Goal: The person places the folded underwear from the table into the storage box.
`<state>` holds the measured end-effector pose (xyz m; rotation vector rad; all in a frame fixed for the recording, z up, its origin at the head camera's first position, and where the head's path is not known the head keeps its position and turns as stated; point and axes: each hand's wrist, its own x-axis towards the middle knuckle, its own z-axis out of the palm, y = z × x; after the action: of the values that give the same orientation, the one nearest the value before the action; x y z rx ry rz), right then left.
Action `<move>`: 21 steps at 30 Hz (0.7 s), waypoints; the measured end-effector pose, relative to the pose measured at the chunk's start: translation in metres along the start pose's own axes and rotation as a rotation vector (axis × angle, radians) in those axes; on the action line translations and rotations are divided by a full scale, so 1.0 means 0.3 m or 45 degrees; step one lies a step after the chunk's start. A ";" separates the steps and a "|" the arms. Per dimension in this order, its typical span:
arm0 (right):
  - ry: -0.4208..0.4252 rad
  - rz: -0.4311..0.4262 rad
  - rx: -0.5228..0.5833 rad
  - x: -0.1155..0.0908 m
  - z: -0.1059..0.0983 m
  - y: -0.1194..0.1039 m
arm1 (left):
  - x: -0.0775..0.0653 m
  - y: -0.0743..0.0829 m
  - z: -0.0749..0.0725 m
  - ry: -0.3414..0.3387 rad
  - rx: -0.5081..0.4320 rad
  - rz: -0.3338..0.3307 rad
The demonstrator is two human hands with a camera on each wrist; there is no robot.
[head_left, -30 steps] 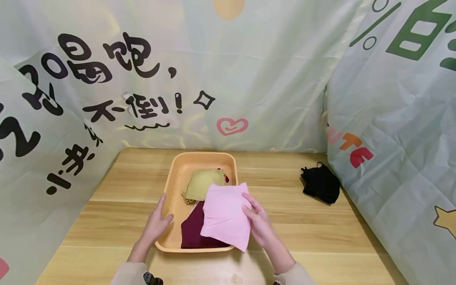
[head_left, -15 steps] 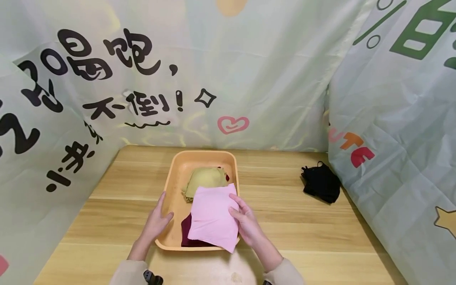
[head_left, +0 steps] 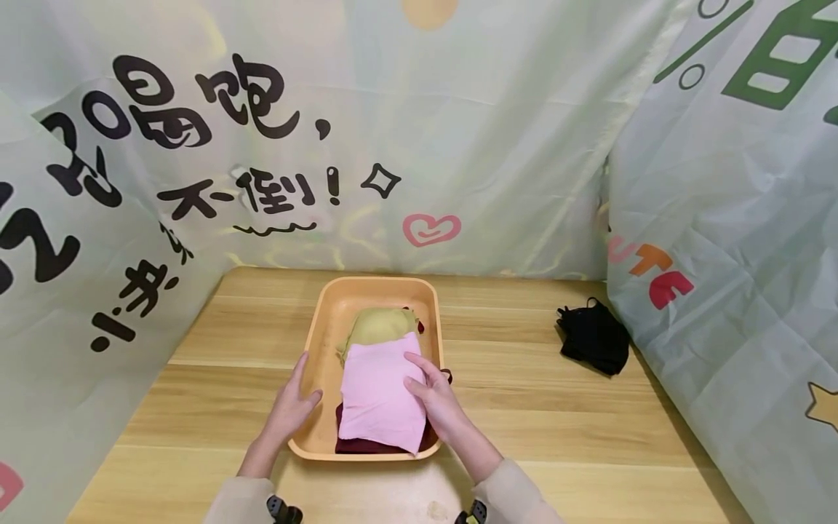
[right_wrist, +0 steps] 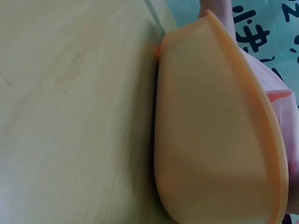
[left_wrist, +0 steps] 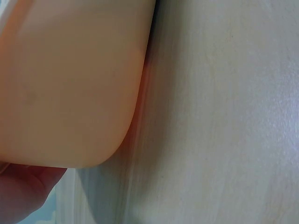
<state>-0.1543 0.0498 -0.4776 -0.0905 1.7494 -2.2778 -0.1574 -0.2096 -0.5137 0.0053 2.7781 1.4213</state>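
An orange plastic tray stands on the table. My left hand holds its left rim, thumb inside and fingers along the outer wall. My right hand pinches the right edge of a folded pink cloth inside the tray's right side. The pink cloth lies over a dark maroon cloth, of which mainly the lower edge shows. It also overlaps the near part of a yellow-green folded cloth. In the right wrist view the tray's outer wall hides most of the pink cloth.
A black garment with thin straps lies at the right of the wooden table, near the hanging curtain. Another printed curtain closes the back. A dark loop sticks out over the tray's right rim.
My right hand has carried the pink cloth leftward, from over the tray's right rim to above the maroon cloth, now covering more of it. My left hand has stayed at the rim.
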 end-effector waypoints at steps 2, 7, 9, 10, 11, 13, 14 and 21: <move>0.002 0.013 -0.038 0.005 -0.001 0.004 | 0.001 0.001 0.000 0.001 0.002 0.002; 0.009 0.028 -0.184 0.006 -0.004 0.009 | 0.003 0.005 0.000 0.008 0.012 0.004; 0.014 0.021 -0.252 0.002 -0.004 0.008 | 0.003 0.007 0.001 0.007 0.016 -0.002; 0.014 0.017 -0.284 -0.001 -0.003 0.006 | 0.003 0.008 0.000 0.008 0.020 -0.004; 0.013 0.011 -0.314 -0.003 -0.003 0.004 | 0.003 0.009 0.000 0.008 0.024 -0.007; 0.004 -0.001 -0.374 -0.010 0.000 -0.003 | 0.003 0.011 -0.001 0.006 0.028 -0.015; -0.003 -0.009 -0.398 -0.013 0.000 -0.004 | 0.002 0.012 -0.002 0.006 0.033 -0.017; -0.034 -0.060 -0.519 -0.035 0.004 -0.004 | -0.001 0.008 0.002 0.004 0.023 -0.023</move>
<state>-0.1441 0.0514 -0.4749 -0.2408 2.1903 -1.9050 -0.1570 -0.2078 -0.5121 -0.0222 2.7860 1.3938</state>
